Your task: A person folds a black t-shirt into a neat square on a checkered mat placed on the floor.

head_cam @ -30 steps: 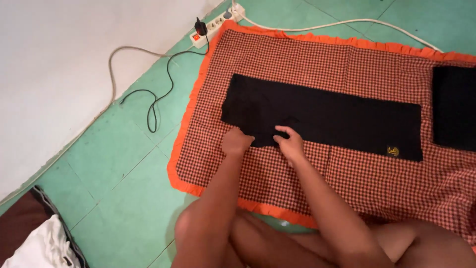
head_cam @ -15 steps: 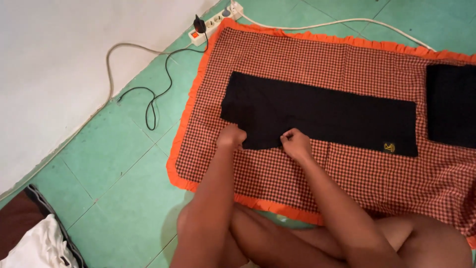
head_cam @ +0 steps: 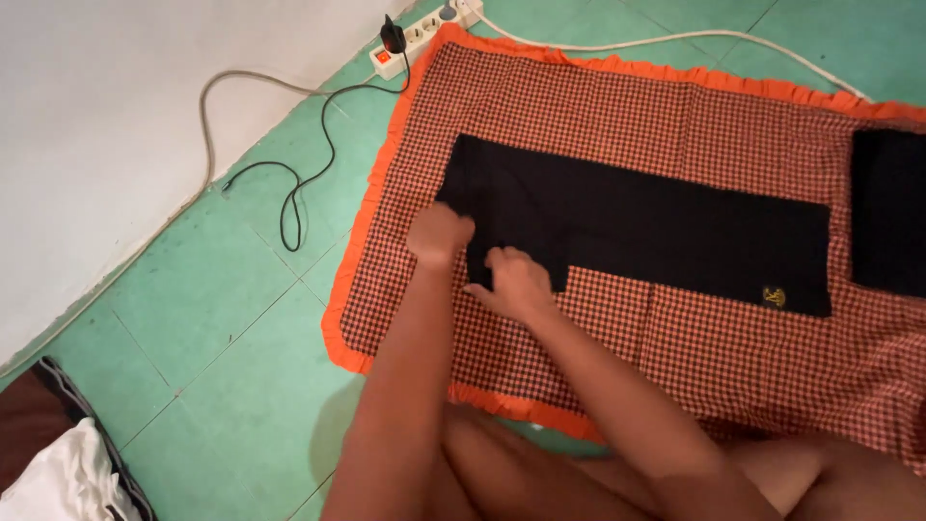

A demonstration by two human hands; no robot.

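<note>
A long black garment (head_cam: pixel 656 222) lies flat on a red-and-black checked cloth with an orange frill (head_cam: pixel 598 96). It has a small yellow emblem near its right end. My left hand (head_cam: pixel 439 234) is closed on the garment's lower left edge. Just to its right, my right hand (head_cam: pixel 521 285) pinches the small black flap that hangs below the garment's lower edge. Both forearms reach in from the bottom of the view, above my bare knees.
A second black piece (head_cam: pixel 887 212) lies at the cloth's right edge. A white power strip (head_cam: pixel 424 29) with a black plug sits at the cloth's top left corner, and cables trail over the green tiled floor (head_cam: pixel 212 318). White and dark fabric (head_cam: pixel 48 473) lies at the bottom left beside a white wall.
My right hand has slid left along the garment's lower edge, closer to my left hand. The left hand has shifted slightly up onto the black fabric.
</note>
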